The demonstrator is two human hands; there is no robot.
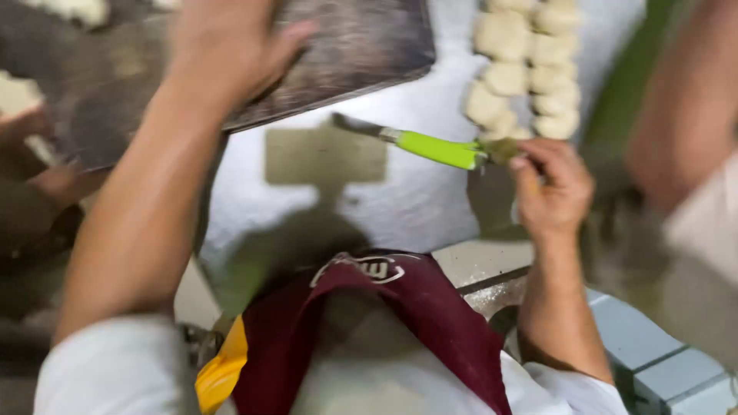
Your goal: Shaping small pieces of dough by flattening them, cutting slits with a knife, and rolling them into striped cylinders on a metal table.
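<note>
My left hand [223, 46] rests flat on a dark metal baking tray [361, 54] that lies tilted at the upper left of the floured white table [415, 192]. My right hand [550, 184] grips a knife with a bright green handle [438, 147]; its blade points left toward the tray's corner. Just beyond my right hand lie two rows of pale dough pieces [526, 69], several in each row. I wear a maroon apron [384, 323] over a white shirt.
Another person's arm [684, 115] in a white sleeve reaches in at the right edge. A hand [31, 131] shows at the far left beside the tray. Pale blue tiles [653, 361] are at the lower right. More dough [73, 9] sits at the top left.
</note>
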